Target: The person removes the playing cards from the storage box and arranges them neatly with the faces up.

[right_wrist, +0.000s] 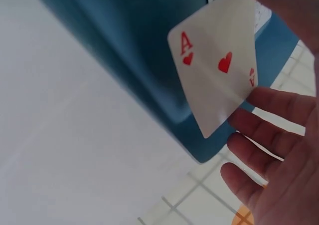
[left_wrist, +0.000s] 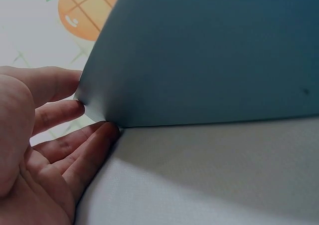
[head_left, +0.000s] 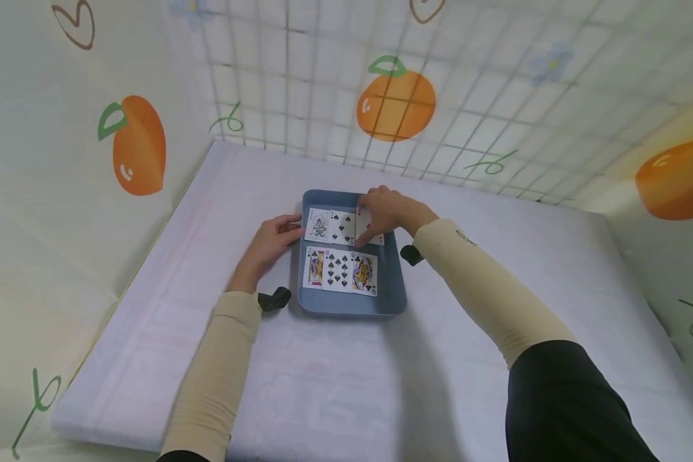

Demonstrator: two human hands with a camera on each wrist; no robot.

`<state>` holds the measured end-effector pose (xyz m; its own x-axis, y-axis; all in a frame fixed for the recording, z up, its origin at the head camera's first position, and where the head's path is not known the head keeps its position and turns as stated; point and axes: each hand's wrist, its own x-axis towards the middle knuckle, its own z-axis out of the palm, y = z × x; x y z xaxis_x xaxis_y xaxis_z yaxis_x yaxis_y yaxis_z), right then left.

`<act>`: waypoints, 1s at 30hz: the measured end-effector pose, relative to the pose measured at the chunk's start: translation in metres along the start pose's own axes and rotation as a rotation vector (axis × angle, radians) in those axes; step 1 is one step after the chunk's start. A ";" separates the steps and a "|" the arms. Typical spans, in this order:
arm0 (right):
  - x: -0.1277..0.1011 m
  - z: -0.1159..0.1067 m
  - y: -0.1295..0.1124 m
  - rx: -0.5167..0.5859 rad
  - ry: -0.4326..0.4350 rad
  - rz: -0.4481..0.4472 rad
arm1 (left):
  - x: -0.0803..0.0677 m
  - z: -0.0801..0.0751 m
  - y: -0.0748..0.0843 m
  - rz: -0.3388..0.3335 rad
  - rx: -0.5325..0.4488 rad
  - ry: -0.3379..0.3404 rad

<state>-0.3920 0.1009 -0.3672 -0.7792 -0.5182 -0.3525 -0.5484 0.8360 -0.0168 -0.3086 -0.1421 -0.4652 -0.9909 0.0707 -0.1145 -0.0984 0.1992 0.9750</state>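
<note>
Your right hand (head_left: 388, 212) pinches the ace (right_wrist: 218, 83) of hearts, thumb on top and fingers (right_wrist: 271, 135) spread loosely beneath it. The card is tilted over the far right corner of the tray (head_left: 349, 301), just above a card already lying there. Your left hand (head_left: 268, 244) is relaxed, its straight fingertips (left_wrist: 75, 110) touching the tray's outer left wall (left_wrist: 209, 55) and gripping nothing. Inside the tray, just past your left fingertips, lie two rows of cards (head_left: 341, 271), face up and side by side. The tray sits on the white table (head_left: 335, 378).
</note>
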 end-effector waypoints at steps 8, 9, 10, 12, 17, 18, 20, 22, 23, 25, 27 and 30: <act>-0.010 -0.002 0.006 -0.007 0.007 0.025 | -0.001 0.004 0.002 -0.009 0.020 -0.008; -0.011 -0.003 0.007 -0.006 0.009 0.025 | -0.001 0.005 0.003 -0.013 0.023 -0.008; -0.013 -0.003 0.007 -0.005 0.010 0.026 | -0.001 0.005 0.003 -0.016 0.021 -0.008; -0.015 -0.004 0.009 -0.004 0.012 0.028 | -0.001 0.006 0.003 -0.016 0.030 -0.006; -0.022 -0.008 0.013 -0.009 0.013 0.036 | -0.002 0.006 0.003 -0.018 0.040 -0.007; -0.023 -0.009 0.014 -0.011 0.013 0.038 | -0.002 0.006 0.003 -0.021 0.035 -0.008; -0.026 -0.010 0.015 -0.008 0.015 0.046 | -0.002 0.006 0.003 -0.023 0.027 -0.010; -0.029 -0.012 0.017 -0.001 0.017 0.054 | -0.003 0.005 0.003 -0.023 0.023 -0.010; -0.031 -0.012 0.017 0.003 0.019 0.058 | -0.003 0.005 0.003 -0.024 0.021 -0.007; -0.034 -0.014 0.019 0.010 0.020 0.068 | -0.004 0.005 0.004 -0.026 0.020 -0.007; -0.036 -0.014 0.021 0.012 0.018 0.075 | -0.004 0.005 0.003 -0.030 0.023 -0.007; -0.040 -0.014 0.025 0.012 0.015 0.082 | -0.005 0.004 0.002 -0.027 0.024 -0.010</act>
<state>-0.3784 0.1397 -0.3404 -0.8257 -0.4505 -0.3394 -0.4792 0.8777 0.0006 -0.3034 -0.1378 -0.4630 -0.9869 0.0747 -0.1428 -0.1229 0.2244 0.9667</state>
